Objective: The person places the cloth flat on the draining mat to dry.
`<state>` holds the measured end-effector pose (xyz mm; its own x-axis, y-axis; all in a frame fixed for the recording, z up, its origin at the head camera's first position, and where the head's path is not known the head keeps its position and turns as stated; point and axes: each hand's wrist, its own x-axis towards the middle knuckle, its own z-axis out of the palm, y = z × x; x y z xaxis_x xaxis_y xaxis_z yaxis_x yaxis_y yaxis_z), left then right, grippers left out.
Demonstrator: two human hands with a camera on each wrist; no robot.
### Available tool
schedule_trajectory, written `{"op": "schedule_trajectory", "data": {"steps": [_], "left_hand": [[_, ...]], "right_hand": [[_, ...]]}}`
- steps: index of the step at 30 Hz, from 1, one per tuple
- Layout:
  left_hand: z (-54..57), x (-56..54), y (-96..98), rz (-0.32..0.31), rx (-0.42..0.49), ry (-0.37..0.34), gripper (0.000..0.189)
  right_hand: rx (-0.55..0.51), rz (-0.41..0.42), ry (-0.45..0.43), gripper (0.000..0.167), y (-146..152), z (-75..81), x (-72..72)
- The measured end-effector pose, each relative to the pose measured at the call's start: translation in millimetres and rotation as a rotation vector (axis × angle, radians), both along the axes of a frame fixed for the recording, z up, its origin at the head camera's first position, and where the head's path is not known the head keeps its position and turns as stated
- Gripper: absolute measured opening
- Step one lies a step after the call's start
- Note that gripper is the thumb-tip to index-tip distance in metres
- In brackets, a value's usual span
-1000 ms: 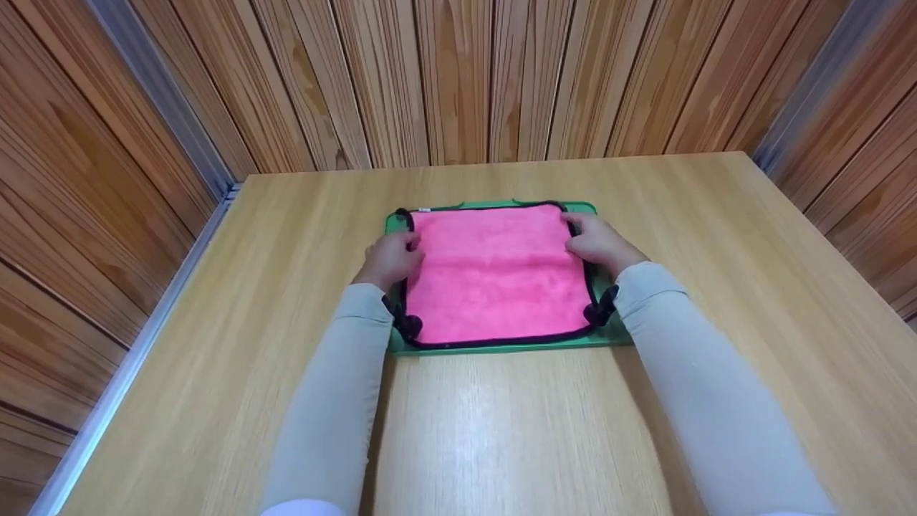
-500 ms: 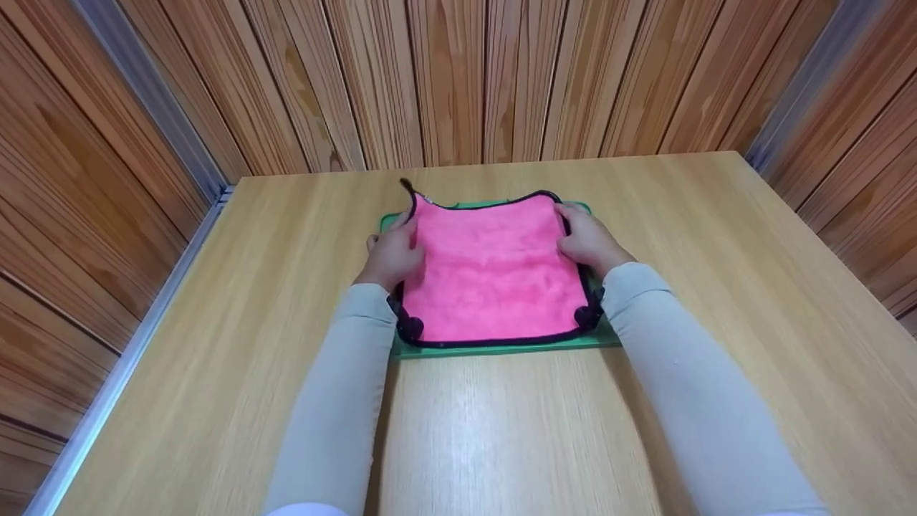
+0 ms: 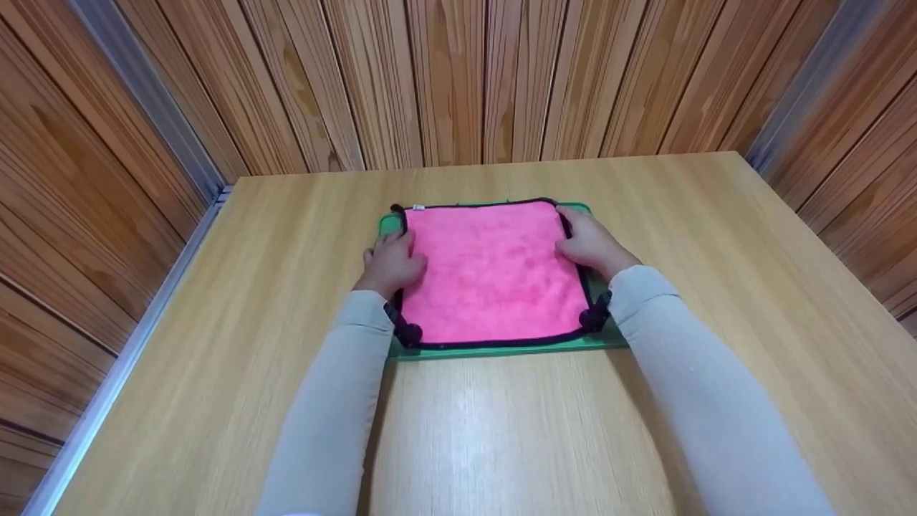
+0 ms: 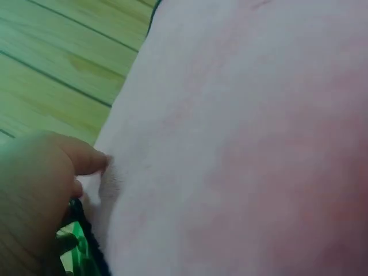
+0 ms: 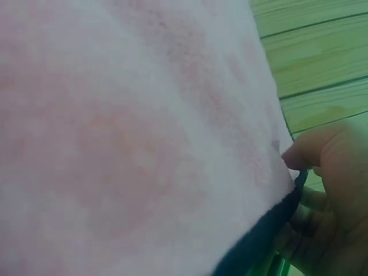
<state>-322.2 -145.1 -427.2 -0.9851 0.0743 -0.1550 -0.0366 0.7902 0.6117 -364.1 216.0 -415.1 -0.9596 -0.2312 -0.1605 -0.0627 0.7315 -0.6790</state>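
Note:
A pink cloth (image 3: 494, 276) with a black edging lies spread over a green tray or board (image 3: 501, 352), whose rim shows around it. At the cloth's left edge is my left hand (image 3: 390, 265), its thumb on top of the pink side and its fingers at the edge. My right hand (image 3: 593, 240) pinches the right edge near the far corner. In the right wrist view, the thumb presses on the cloth (image 5: 144, 144) with curled fingers (image 5: 313, 198) beneath the black edging. The left wrist view shows the left thumb (image 4: 89, 160) on the cloth, the edging under it.
The green piece rests on a wooden table (image 3: 466, 430). A wood-panelled wall (image 3: 451, 86) stands behind the table, with more panels at both sides. A metal strip (image 3: 136, 344) runs along the left edge.
The cloth's far left corner rose half a second ago and now lies lower and flat. My left hand lifted with it, then came down slightly nearer. The right hand stays at the right edge.

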Motion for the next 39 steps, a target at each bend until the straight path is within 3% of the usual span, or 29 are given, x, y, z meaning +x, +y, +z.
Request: {"op": "schedule_trajectory", "data": {"steps": [7, 11, 15, 21, 28, 39], "left_hand": [[-1.7, 23.6, -7.8, -0.048, 0.049, 0.061, 0.067], [-9.8, 42.9, -13.7, -0.006, 0.131, 0.103, 0.057], [-6.5, 67.3, -16.7, 0.051, 0.213, 0.059, 0.046], [-6.6, 91.4, -22.8, 0.012, 0.172, 0.076, 0.032], [-13.1, 96.4, -29.4, 0.004, 0.117, 0.054, 0.031], [-16.5, 92.4, -30.3, 0.003, 0.102, 0.016, 0.031]], "right_hand": [[-0.138, 0.02, -0.085, 0.082, 10.4, 5.0, 33.0], [-0.145, 0.03, -0.105, 0.084, 17.7, 6.3, 59.9], [-0.102, 0.099, -0.058, 0.088, 28.1, 2.9, 86.4], [-0.082, 0.205, 0.06, 0.085, 38.4, -8.3, 112.3], [-0.085, 0.227, 0.116, 0.077, 38.2, -20.7, 121.2], [0.027, 0.248, 0.092, 0.064, 42.8, -22.2, 115.6]]}}
